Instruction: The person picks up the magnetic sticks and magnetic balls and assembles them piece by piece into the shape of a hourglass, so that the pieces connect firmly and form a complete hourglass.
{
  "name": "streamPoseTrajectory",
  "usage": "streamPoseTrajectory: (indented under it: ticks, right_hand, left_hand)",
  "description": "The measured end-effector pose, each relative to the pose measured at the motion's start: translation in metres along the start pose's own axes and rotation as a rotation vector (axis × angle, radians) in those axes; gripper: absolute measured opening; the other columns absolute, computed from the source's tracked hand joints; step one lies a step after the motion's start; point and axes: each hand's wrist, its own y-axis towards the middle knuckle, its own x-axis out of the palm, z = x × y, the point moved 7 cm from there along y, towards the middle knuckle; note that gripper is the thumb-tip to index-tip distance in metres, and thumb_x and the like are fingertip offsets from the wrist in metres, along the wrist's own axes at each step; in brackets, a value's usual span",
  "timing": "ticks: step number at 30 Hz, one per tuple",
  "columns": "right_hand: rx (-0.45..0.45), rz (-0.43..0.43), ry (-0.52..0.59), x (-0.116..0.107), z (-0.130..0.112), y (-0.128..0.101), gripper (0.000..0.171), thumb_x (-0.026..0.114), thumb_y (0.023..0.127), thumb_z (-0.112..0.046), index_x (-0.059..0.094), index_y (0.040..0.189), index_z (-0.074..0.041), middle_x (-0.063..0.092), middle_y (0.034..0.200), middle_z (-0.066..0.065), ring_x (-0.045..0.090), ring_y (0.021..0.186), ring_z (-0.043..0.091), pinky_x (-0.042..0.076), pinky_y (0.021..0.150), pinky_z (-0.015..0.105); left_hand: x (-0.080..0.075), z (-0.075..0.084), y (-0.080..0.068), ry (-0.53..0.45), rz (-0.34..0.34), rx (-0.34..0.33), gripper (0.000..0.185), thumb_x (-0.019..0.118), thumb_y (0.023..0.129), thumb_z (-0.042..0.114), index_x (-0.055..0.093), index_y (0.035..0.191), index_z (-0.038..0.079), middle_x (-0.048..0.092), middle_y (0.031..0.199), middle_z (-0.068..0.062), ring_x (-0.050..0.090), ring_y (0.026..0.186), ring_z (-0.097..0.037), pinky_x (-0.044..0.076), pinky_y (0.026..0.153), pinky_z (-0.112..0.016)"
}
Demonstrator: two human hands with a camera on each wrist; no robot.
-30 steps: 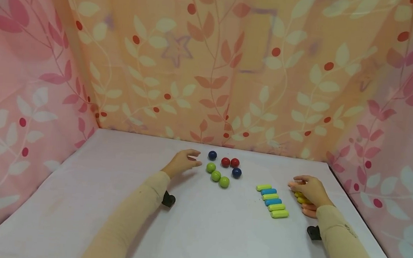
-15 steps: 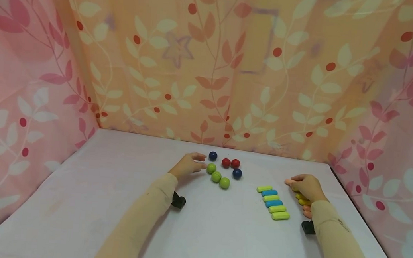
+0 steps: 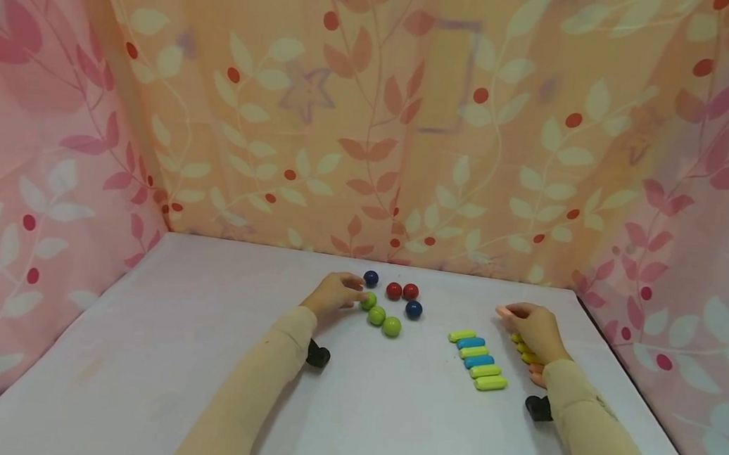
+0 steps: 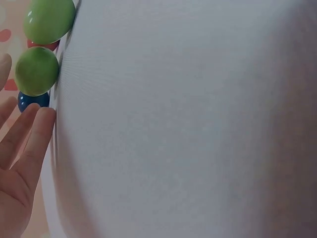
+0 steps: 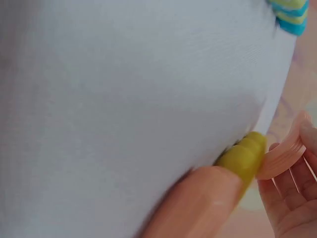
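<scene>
My left hand [image 3: 334,293] reaches to the back middle of the table, fingers fairly straight, beside the farthest of three green balls [image 3: 368,301]. In the left wrist view its fingertips lie close to a green ball [image 4: 37,72] and a blue ball [image 4: 30,100]; whether they touch is unclear. On the right, my right hand [image 3: 540,331] pinches a curved, ridged peach-orange stick [image 5: 287,157] between thumb and fingers, above the table. Below that hand lie yellow pieces [image 3: 524,351] and more peach-orange sticks [image 3: 537,373], partly hidden by it.
Two red balls [image 3: 402,291] and a second dark blue ball [image 3: 414,309] sit near the green ones. A slanted row of lime and blue sticks [image 3: 478,362] lies left of my right hand. Patterned cloth [image 3: 370,150] walls the table's [image 3: 140,353] back and sides.
My left hand has moved right, up to the farthest green ball. My right hand has moved slightly left and away from me, carrying the peach-orange stick off the yellow pieces.
</scene>
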Motion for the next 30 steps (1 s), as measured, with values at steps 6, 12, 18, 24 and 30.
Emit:
streamPoseTrajectory:
  ticks: [6,12,18,24,30]
  right_hand:
    - [0.033,0.013,0.081,0.005,-0.017,-0.01,0.075,0.054,0.092,-0.065,0.054,0.141,-0.009,0.052,0.144,0.018,0.049,0.119,0.032,0.047,0.098,0.045]
    - [0.034,0.013,0.103,0.02,-0.035,-0.021,0.073,0.059,0.088,-0.066,0.059,0.136,-0.011,0.064,0.125,0.014,0.053,0.112,0.028,0.049,0.092,0.037]
    - [0.007,0.005,0.165,0.04,-0.056,-0.027,0.056,0.064,0.093,-0.05,0.064,0.129,-0.006,0.068,0.085,0.007,0.056,0.098,0.025,0.046,0.079,0.028]
    - [-0.1,0.0,0.248,0.06,-0.08,-0.034,0.053,0.067,0.09,-0.052,0.07,0.118,-0.007,0.06,0.069,0.008,0.059,0.083,0.024,0.046,0.077,0.031]
    - [-0.115,0.018,0.261,0.075,-0.092,-0.041,0.051,0.066,0.092,-0.05,0.07,0.122,-0.007,0.059,0.073,0.007,0.056,0.085,0.02,0.045,0.076,0.027]
  left_hand:
    - [0.0,0.0,0.001,0.019,0.003,0.012,0.041,0.077,0.087,0.02,0.066,0.124,0.006,0.065,0.126,-0.011,0.064,0.107,-0.019,0.057,0.095,-0.035]
    - [0.004,0.005,-0.001,0.07,0.011,0.023,0.034,0.077,0.087,0.023,0.071,0.116,0.007,0.069,0.122,-0.007,0.064,0.107,-0.018,0.057,0.094,-0.035]
    - [0.006,0.005,-0.001,0.138,-0.001,0.009,0.023,0.077,0.087,0.024,0.075,0.106,0.012,0.072,0.112,-0.002,0.062,0.102,-0.016,0.056,0.09,-0.032]
    - [0.003,0.002,-0.001,0.111,-0.012,-0.003,0.022,0.078,0.086,0.023,0.076,0.106,0.015,0.071,0.114,0.0,0.063,0.103,-0.015,0.055,0.093,-0.033]
    - [-0.001,-0.002,-0.003,0.118,-0.066,0.013,0.032,0.075,0.087,0.023,0.072,0.118,0.014,0.069,0.123,0.0,0.064,0.102,-0.014,0.053,0.095,-0.032]
